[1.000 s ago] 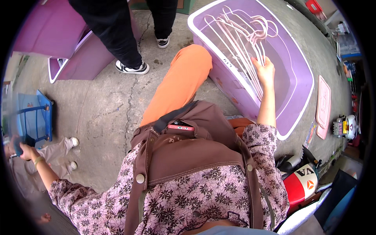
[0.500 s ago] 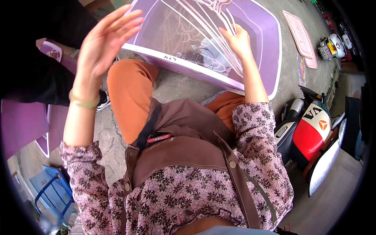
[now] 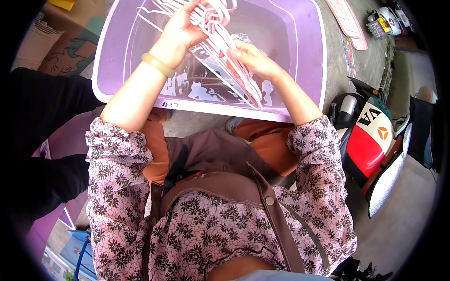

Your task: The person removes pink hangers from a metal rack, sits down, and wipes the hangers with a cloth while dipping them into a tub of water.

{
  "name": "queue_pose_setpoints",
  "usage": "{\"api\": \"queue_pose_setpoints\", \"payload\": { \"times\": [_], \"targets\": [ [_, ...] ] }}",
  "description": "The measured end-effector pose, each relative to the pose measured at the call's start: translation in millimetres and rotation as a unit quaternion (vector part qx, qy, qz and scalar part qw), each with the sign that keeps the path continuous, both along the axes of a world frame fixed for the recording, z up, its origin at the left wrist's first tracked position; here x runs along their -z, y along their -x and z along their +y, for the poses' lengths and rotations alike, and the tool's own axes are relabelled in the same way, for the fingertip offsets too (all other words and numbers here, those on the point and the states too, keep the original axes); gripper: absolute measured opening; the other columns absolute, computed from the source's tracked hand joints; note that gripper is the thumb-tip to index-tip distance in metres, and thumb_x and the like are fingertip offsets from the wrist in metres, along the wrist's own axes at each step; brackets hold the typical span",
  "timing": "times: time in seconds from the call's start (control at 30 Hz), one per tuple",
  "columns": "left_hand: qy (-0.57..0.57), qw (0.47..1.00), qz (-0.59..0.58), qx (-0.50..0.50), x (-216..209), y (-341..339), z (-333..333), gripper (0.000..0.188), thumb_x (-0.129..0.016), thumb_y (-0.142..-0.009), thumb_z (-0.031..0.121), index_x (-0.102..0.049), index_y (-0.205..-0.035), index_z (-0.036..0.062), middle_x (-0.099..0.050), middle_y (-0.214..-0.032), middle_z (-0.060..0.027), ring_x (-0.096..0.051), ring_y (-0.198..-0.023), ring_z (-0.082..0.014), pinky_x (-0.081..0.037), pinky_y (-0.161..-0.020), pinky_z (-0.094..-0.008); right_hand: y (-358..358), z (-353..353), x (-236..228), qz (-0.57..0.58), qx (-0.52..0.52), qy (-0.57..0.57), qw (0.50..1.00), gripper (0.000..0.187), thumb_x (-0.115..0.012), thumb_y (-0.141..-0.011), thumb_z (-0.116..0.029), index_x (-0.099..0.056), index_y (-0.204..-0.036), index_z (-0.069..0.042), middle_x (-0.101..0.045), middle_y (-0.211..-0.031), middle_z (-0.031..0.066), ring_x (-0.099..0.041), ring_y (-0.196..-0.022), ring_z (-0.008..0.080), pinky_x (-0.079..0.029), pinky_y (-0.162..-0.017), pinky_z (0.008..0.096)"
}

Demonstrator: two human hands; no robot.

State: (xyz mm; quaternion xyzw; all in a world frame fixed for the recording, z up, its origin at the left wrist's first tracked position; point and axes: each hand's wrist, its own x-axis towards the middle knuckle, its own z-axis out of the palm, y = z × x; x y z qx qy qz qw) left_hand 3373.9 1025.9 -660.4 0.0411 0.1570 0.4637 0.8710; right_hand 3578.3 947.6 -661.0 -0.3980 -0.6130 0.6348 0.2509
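A bundle of pale pink clothes hangers (image 3: 216, 40) hangs over the water in a large purple tub (image 3: 309, 51). My left hand (image 3: 183, 27) is closed on the bundle near the gathered hooks, its wrist circled by a pale bangle (image 3: 158, 64). My right hand (image 3: 253, 60) grips the same hangers lower on their right side, thumb and fingers around the bars. The lower corners of the hangers reach close to the tub's near rim. Some fingers of both hands are hidden by the hangers.
A person in dark trousers (image 3: 51, 117) is close on my left. Behind them stands a cardboard box (image 3: 70, 28). To the right lie a pink lid (image 3: 349, 23) and a red and white vehicle panel (image 3: 370, 145). A blue metal frame (image 3: 84, 260) is at lower left.
My left hand has come in from the left, where it was open, and now holds the hangers by the hooks. The bundle has shifted toward the tub's middle and turned.
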Motion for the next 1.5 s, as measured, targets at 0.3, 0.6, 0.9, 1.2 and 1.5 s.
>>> {"api": "queue_pose_setpoints", "payload": {
  "times": [0.3, 0.6, 0.9, 1.2, 1.5],
  "targets": [
    [0.042, 0.978, 0.167, -0.121, -33.0, 30.3, -33.4, 0.037, -0.031, -0.097, 0.026, -0.041, -0.123, 0.0021, -0.04, -0.132, -0.0185, -0.04, -0.123, -0.0326, -0.029, -0.103, -0.0588, -37.2, 120.5, 209.4, -0.529, -0.229, -0.182, 0.797, 0.029, -0.052, -0.081, -0.027, -0.063, -0.095, -0.004, -0.063, -0.098, 0.0178, -0.06, -0.089, 0.0346, -0.047, -0.078, 0.0416],
    [0.032, 0.971, 0.208, -0.116, -29.1, 41.8, -32.8, 0.045, -0.028, -0.097, 0.028, -0.031, -0.132, -0.0009, -0.036, -0.135, -0.0198, -0.04, -0.123, -0.0317, -0.033, -0.105, -0.0474, -19.3, 119.6, 268.5, -0.637, -0.266, -0.168, 0.704, 0.025, -0.054, -0.076, -0.024, -0.066, -0.092, -0.008, -0.064, -0.091, 0.0185, -0.06, -0.09, 0.0335, -0.047, -0.078, 0.0407],
    [0.026, 0.987, 0.135, -0.085, -1.0, 47.9, -35.0, 0.033, -0.039, -0.093, 0.005, -0.035, -0.122, -0.009, -0.047, -0.12, -0.0281, -0.053, -0.108, -0.035, -0.047, -0.094, -0.0439, -68.2, 92.5, 163.2, -0.225, 0.008, 0.071, 0.972, 0.019, -0.056, -0.08, -0.017, -0.062, -0.095, -0.006, -0.062, -0.095, 0.0058, -0.06, -0.083, 0.0164, -0.048, -0.075, 0.0313],
    [0.098, 0.979, 0.155, -0.089, 30.4, 30.5, -35.0, 0.034, -0.032, -0.097, 0.018, -0.034, -0.124, -0.0028, -0.044, -0.125, -0.0249, -0.045, -0.116, -0.0389, -0.042, -0.094, -0.0553, -71.8, 34.9, -20.6, 0.335, 0.176, 0.041, 0.925, 0.029, -0.04, -0.09, -0.019, -0.054, -0.105, 0.002, -0.061, -0.105, 0.0175, -0.057, -0.102, 0.0239, -0.04, -0.095, 0.04],
    [0.076, 0.978, 0.134, -0.141, 52.0, -7.9, -49.0, 0.029, -0.036, -0.097, 0.029, -0.051, -0.1, 0.0052, -0.056, -0.094, -0.0108, -0.056, -0.088, -0.0247, -0.048, -0.08, -0.0404, 62.1, -3.2, 25.5, 0.172, 0.258, 0.001, 0.951, 0.024, -0.049, -0.091, -0.013, -0.057, -0.11, -0.001, -0.057, -0.112, 0.0118, -0.052, -0.106, 0.0212, -0.041, -0.089, 0.0302]
  ]
}}
